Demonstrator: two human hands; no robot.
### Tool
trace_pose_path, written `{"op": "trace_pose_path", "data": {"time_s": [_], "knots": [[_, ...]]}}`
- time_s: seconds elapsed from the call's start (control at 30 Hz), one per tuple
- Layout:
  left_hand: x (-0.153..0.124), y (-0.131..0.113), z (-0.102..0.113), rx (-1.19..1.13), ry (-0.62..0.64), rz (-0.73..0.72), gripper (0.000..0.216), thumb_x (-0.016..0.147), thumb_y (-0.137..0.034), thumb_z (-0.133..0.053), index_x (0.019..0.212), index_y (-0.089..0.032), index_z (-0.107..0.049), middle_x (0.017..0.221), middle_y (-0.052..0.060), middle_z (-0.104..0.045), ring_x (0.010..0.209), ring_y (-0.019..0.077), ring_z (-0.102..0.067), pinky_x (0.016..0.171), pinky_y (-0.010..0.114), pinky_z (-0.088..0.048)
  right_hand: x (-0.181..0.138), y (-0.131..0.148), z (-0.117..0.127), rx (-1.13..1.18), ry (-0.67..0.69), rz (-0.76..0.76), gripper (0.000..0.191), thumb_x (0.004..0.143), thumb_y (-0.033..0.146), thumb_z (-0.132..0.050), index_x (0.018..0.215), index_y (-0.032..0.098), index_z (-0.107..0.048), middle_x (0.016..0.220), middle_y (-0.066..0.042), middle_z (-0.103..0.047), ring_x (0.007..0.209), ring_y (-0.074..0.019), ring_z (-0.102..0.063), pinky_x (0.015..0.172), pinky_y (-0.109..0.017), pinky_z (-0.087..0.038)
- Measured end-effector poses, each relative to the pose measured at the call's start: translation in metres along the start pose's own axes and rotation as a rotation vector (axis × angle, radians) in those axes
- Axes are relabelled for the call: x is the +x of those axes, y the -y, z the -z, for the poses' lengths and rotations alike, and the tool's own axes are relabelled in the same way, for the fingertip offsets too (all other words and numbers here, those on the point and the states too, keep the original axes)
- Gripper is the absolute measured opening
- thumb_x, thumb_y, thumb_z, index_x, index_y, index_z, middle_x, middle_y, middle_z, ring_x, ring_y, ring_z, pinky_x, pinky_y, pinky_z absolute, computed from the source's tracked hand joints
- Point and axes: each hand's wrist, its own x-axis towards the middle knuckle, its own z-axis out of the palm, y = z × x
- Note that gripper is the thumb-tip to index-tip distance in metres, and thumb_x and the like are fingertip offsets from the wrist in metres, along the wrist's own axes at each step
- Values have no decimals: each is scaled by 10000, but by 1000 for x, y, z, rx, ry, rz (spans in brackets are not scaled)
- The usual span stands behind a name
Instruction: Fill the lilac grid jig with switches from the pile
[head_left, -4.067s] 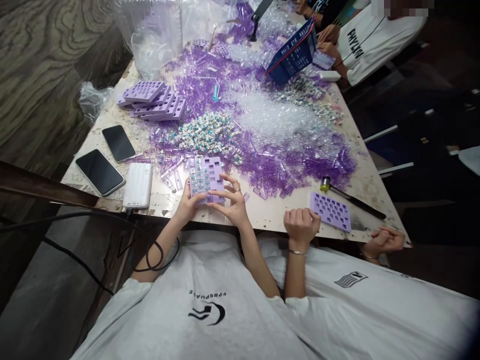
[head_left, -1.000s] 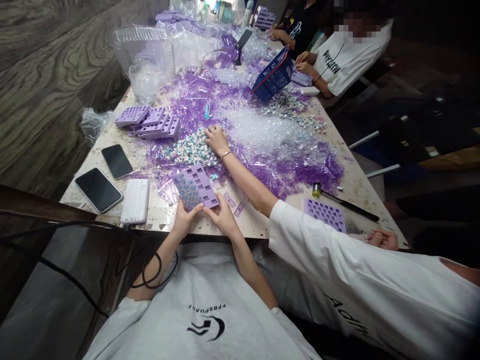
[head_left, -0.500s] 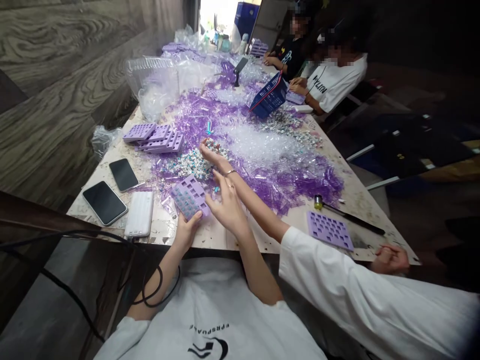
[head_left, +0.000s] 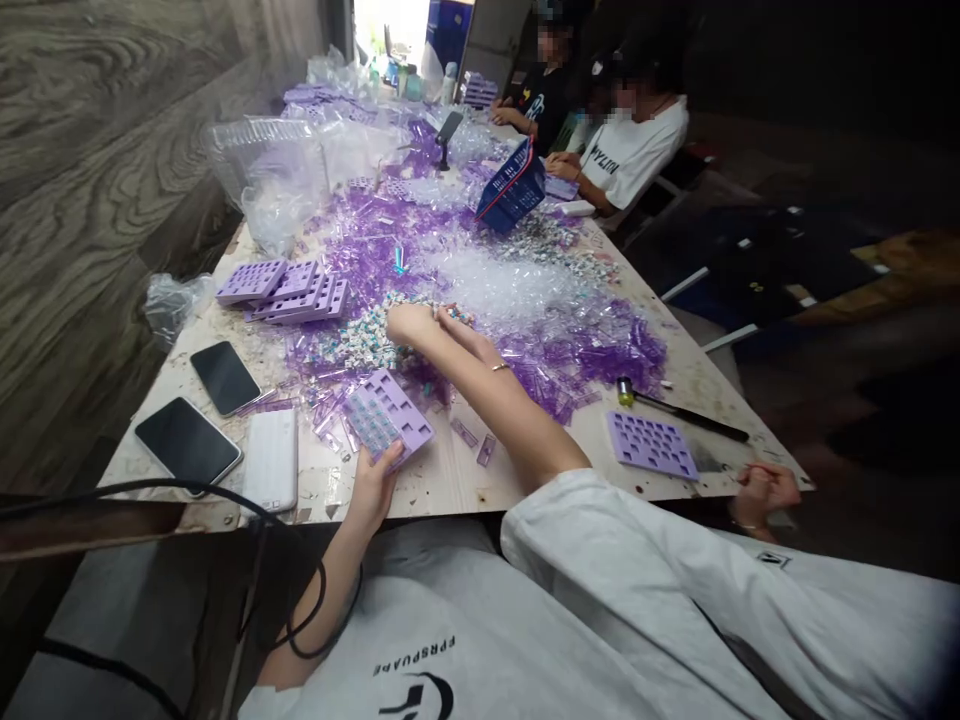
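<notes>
My left hand grips the lower edge of a light-purple foam tray with square holes, thumb on top. Rows of small clear pieces with teal bits fill its left part; holes on its right and upper side are bare. My right hand reaches past the tray to a heap of small white and teal parts. Its fingers are hidden behind the back of the hand. A co-worker's hand, with a bracelet at the wrist, is at the same heap, partly behind my right forearm.
Stacked purple trays, two phones and a white power bank lie left. Purple clear pieces spread across the table around a blue basket. A mallet and another tray lie right. A cable crosses the front-left edge.
My right hand has left the tray and reached forward to the heap of small parts. The co-worker's hand is now further right, and the view has shifted. My left hand keeps the tray.
</notes>
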Motion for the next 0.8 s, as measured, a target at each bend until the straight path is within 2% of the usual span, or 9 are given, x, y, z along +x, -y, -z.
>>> {"op": "trace_pose_path", "data": {"time_s": [0.07, 0.13, 0.3, 0.4, 0.5, 0.57, 0.63, 0.73, 0.8], "knots": [[1, 0, 0, 12, 1, 13, 532, 695, -274, -841, 1182, -226, -633, 1131, 44, -719, 1158, 226, -637, 1101, 405, -419, -8, -20, -2, 2, -17, -28, 364, 887, 70, -499, 1209, 63, -668, 1233, -244, -662, 1187, -344, -631, 941, -457, -533], [2, 0, 0, 27, 1, 25, 541, 687, -270, -844, 1184, -224, -635, 1135, 44, -719, 1155, 226, -637, 1109, 414, -414, -18, -23, -2, 10, -66, 0, 358, 902, 88, -490, 1220, 68, -651, 1225, -239, -665, 1169, -329, -642, 937, -422, -532], [2, 2, 0, 22, -20, 13, 559, 695, -287, -839, 1209, -226, -626, 1131, 47, -720, 1127, 224, -649, 1103, 408, -415, -26, 21, -2, -7, -221, 284, 353, 910, 153, -494, 1246, 96, -588, 1175, -194, -685, 1110, -318, -645, 916, -431, -526], [1, 4, 2, 41, -15, 4, 589, 694, -287, -838, 1233, -224, -608, 1162, 57, -711, 1127, 229, -648, 1084, 401, -422, 6, 70, -7, -41, -429, 552, 416, 893, 130, -500, 1307, 107, -519, 1286, -186, -623, 1216, -311, -553, 945, -428, -493], [1, 8, 5, 69, -6, 6, 615, 686, -287, -840, 1246, -217, -597, 1172, 68, -708, 1134, 241, -644, 1079, 410, -418, 57, 128, -12, -122, -586, 743, 475, 859, 106, -544, 1330, 113, -485, 1485, -203, -443, 1363, -320, -398, 1035, -477, -415], [2, 10, 9, 65, -18, 14, 595, 677, -293, -843, 1217, -211, -607, 1135, 67, -719, 1114, 248, -653, 1069, 418, -426, 91, 163, -12, -163, -619, 753, 516, 848, 132, -591, 1349, 133, -468, 1537, -202, -367, 1426, -344, -301, 1080, -539, -354], [3, 12, 12, 41, -49, 34, 545, 663, -301, -849, 1152, -209, -627, 1090, 60, -730, 1092, 252, -664, 1046, 414, -447, 117, 185, -8, -176, -540, 692, 522, 862, 186, -611, 1363, 147, -469, 1516, -209, -397, 1425, -376, -298, 1091, -601, -310], [4, 10, 14, -27, -88, 67, 505, 663, -311, -843, 1114, -223, -633, 1090, 55, -730, 1102, 248, -664, 1023, 400, -471, 138, 192, 1, -162, -395, 618, 439, 914, 266, -582, 1334, 152, -525, 1409, -208, -521, 1331, -376, -431, 1075, -602, -315], [3, 7, 12, -71, -101, 68, 519, 671, -310, -835, 1142, -243, -626, 1120, 46, -723, 1113, 233, -661, 1023, 384, -474, 144, 181, 5, -150, -423, 592, 443, 922, 322, -593, 1326, 148, -539, 1374, -202, -553, 1290, -363, -469, 1070, -573, -328]]}}
